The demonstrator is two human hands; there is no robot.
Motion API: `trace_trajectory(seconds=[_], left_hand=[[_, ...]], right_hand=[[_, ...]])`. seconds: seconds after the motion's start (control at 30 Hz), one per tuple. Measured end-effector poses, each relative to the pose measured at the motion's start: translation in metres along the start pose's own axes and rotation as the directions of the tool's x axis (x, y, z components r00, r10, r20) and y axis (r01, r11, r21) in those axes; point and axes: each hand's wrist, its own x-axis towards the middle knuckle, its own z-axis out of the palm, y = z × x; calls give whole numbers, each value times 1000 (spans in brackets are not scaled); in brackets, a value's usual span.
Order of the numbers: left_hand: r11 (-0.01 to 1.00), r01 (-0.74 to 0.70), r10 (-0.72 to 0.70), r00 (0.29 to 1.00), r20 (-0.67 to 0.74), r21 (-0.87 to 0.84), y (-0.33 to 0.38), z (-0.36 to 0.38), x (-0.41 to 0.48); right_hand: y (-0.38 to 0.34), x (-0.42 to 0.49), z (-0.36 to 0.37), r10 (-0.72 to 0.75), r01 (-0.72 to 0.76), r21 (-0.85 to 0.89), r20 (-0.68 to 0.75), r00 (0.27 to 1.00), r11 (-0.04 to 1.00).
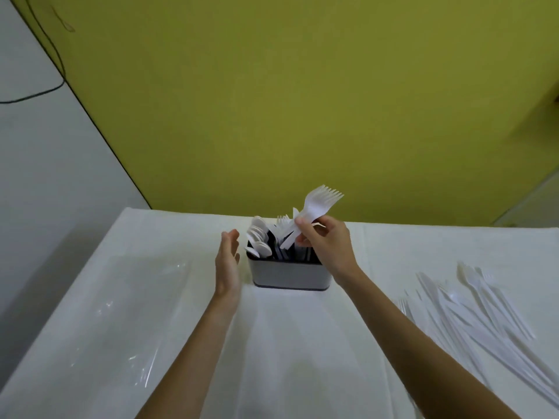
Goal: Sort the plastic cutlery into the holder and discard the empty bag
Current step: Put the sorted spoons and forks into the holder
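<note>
Head view: right hand pinches a bunch of forks over the holder; left hand hovers open beside it. Tilted handles could snag standing cutlery, tipping the holder. Empty bag lies on the counter, left.

Right hand grips fork bundle above holder; left hand flat, just left of holder. Loose cutlery far right of holder.

matt white plastic forks, glossy clear bag, smooth cloth
</note>
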Motion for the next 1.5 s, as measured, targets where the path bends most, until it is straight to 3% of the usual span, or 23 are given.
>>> trace_trajectory(seconds=[0.1,0.2,0.3,0.43,0.57,0.87,1.2,1.33,1.5], left_hand=[[993,106,-99,990,101,-60,-7,-2,10],[990,131,-115,969,219,-57,-12,-7,20],[990,127,-102,944,313,-59,-13,-6,26],[987,141,-110,938,327,-72,-15,-11,31],[986,156,-124,923,363,-58,-18,-14,34],[986,154,-119,919,376,-64,-16,-15,34],[988,152,-133,931,341,-29,-7,-18,34],[998,-33,19,977,212,60,17,-9,36],[934,-336,295,916,273,117,61,29,22]], right_hand=[[9,3,17,-26,22,-214,-19,999,977],[20,2,29,-44,25,-490,-28,999,871],[25,-1,38,-52,40,-596,-2,999,802],[27,-2,45,-62,104,-702,85,994,705],[28,-6,45,-42,86,-724,79,996,685],[28,-15,47,-202,100,-619,-97,974,779],[31,-10,44,-152,52,-533,-146,978,845],[30,-23,27,-211,112,-517,-137,968,849],[33,-43,-22,-288,144,-562,-176,941,814]])
